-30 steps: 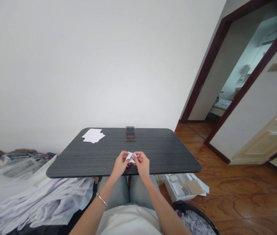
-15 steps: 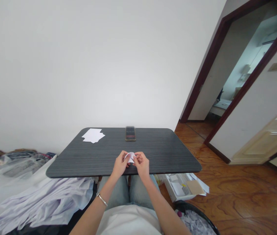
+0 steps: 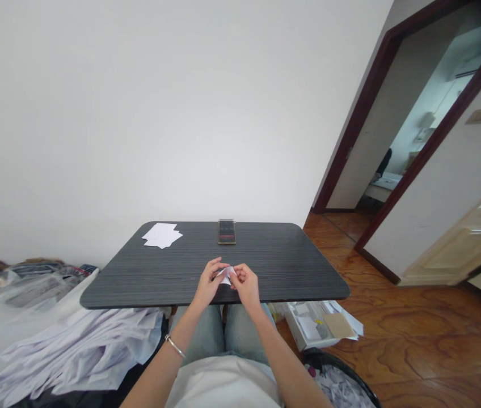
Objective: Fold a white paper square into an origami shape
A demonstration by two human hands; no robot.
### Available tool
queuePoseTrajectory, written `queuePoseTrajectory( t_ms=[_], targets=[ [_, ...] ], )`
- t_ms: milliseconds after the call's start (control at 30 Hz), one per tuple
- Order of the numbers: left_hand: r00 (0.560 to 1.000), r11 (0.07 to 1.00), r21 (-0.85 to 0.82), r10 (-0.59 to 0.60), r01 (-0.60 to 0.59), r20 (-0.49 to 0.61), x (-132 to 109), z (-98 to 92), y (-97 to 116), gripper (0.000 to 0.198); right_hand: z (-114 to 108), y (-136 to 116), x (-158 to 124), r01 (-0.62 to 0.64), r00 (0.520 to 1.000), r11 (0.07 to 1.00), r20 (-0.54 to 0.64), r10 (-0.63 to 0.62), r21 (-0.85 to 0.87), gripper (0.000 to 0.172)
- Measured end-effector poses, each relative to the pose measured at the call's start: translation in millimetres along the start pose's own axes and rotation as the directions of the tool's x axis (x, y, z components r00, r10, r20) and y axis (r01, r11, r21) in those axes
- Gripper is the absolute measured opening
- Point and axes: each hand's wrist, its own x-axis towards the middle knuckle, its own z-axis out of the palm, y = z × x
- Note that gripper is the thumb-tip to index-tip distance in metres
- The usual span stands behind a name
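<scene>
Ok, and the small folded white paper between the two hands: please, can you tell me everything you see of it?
The small folded white paper looks like thin, plain sheet paper, with no visible print. It is creased into layers, with a pointed corner showing; the fingers hide much of it. The left hand and right hand pinch it from both sides, over the dark table.

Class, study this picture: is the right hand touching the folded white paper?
Touching: the head view shows the right hand pinching the folded white paper.
</scene>
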Motion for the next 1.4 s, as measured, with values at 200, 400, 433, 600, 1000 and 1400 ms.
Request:
queuePoseTrajectory(
  t_ms=[200, 400, 433, 600, 1000, 1400],
  targets=[
    [0.999, 1.000, -0.003, -0.031, 0.031, 0.038, -0.2, -0.9, 1.4, 0.020, 0.5, -0.9, 2.4, -0.013, 0.997, 0.999, 0.074, 0.016, -0.039, 0.019],
    [0.996, 0.997, 0.007, -0.075, 0.075, 0.042, -1.1, -2.0, 0.3, 0.015, 1.7, 2.4, 1.2, -0.005, 0.999, 0.993, 0.045, 0.011, -0.119, 0.012],
    [0.996, 0.997, 0.006, -0.079, 0.079, 0.039, -1.1, -2.1, 0.2, 0.015, 1.7, 2.2, 0.8, -0.002, 0.999, 0.992, 0.044, 0.007, -0.125, 0.012],
    [0.995, 0.995, -0.015, -0.094, 0.094, 0.024, -0.4, -2.0, 1.4, 0.016, 0.6, -2.7, -0.8, 0.010, 0.999, 0.996, 0.049, -0.006, -0.086, 0.013],
    [0.993, 0.991, -0.072, -0.114, 0.113, -0.010, -1.7, -5.1, 3.8, 0.018, -4.8, -3.5, -0.1, -0.044, 0.987, 0.992, 0.161, 0.025, 0.115, 0.017],
    [0.999, 0.996, -0.084, -0.035, 0.032, -0.029, -1.2, -8.3, -2.2, 0.012, -4.8, -1.7, 6.3, -0.173, 0.974, 0.968, 0.177, 0.141, 0.180, 0.019]
  ],
)
